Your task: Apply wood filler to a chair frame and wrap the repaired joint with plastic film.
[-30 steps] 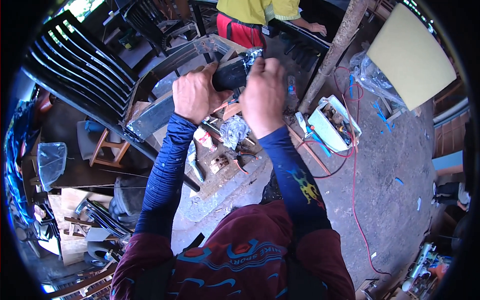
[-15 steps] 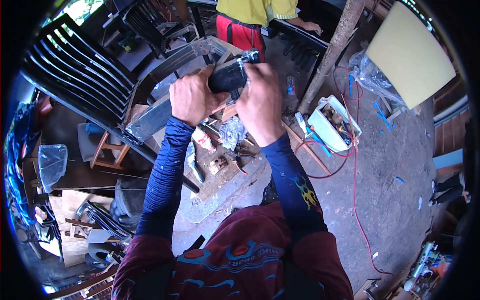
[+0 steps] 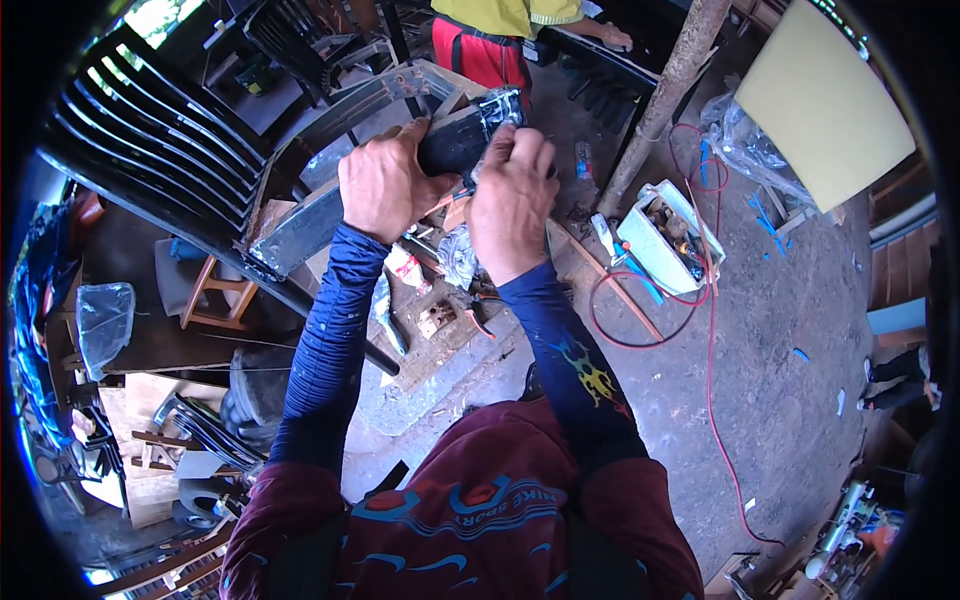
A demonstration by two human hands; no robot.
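A black wooden chair (image 3: 160, 140) lies tilted in front of me, its slatted back at the left and its open seat frame (image 3: 300, 235) towards the middle. My left hand (image 3: 385, 188) is closed over the frame's near rail, thumb towards the right. Just beyond it, the rail's corner (image 3: 500, 108) bears whitish smears. My right hand (image 3: 513, 205) is curled right below that corner, fingers bent and pressed together. Whatever it holds is hidden by the hand. Under my hands lie a crumpled grey cloth (image 3: 457, 258), a pair of pliers (image 3: 480, 318) and a brush-like tool (image 3: 388, 318).
A white tool box (image 3: 665, 245) stands on the floor at the right, beside a red hose (image 3: 712, 400) and a slanting post (image 3: 668, 95). A pale yellow board (image 3: 825, 105) leans beyond. A person in a yellow shirt (image 3: 490, 15) stands at the far side. Wood pieces (image 3: 150, 440) lie at left.
My right hand has slid down off the rail's corner towards me, so more of the whitish smears shows. My left hand keeps its hold on the rail.
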